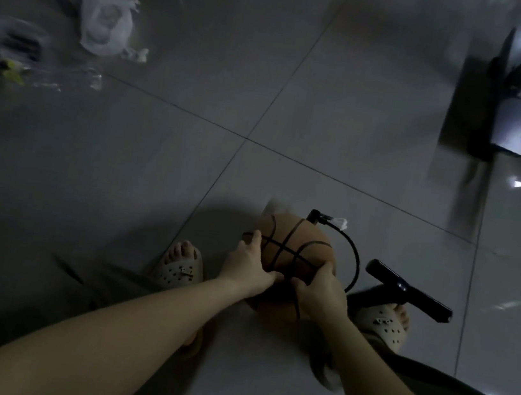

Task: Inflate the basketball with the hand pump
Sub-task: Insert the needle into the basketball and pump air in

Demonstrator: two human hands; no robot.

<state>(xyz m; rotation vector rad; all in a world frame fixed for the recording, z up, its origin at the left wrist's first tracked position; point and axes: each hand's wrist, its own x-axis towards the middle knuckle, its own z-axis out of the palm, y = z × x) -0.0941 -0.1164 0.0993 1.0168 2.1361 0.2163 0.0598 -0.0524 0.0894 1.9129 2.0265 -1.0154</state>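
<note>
Currently: basketball (296, 246) low over the tiled floor (189, 170), between the two sandalled feet. Left hand (248, 262) cups its left side, thumb raised over the top and fingers curved round the near face. Right hand (320, 289) grips the right side, fingers curled on the surface. Hand pump (406, 290) stands just right of the ball; its black hose (355, 261) arcs to the ball's far edge. Needle seating: cannot tell

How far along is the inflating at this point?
Done: the hose nozzle sits at the basketball, though the joint is too dim to confirm. In hand: left hand and right hand hold it. Left: pumping; the pump handle is untouched.
</note>
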